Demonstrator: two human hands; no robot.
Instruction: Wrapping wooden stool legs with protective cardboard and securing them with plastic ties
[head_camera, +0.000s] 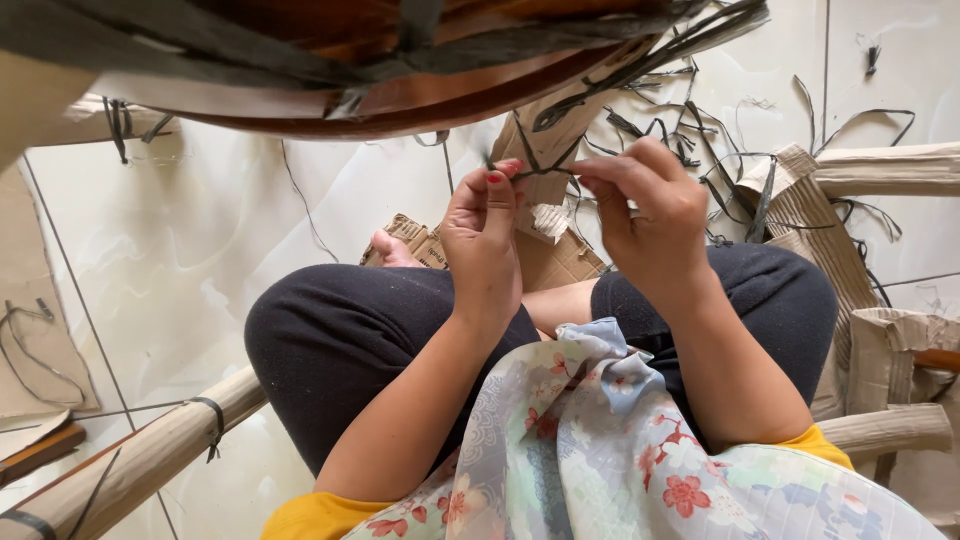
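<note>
Head view: my left hand (482, 245) and right hand (645, 205) both pinch a thin dark strap (545, 170) stretched between their fingertips, above my knees. Loose straps (700, 140) litter the tiled floor (200, 230) beyond.

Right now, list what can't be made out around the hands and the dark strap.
- Head view: where the dark strap ends, since the left hand and right hand cover its ends.
- The curved wooden piece: cut off by the top edge and blurred.
- The wrapped pole: cut off at the lower left corner.
</note>
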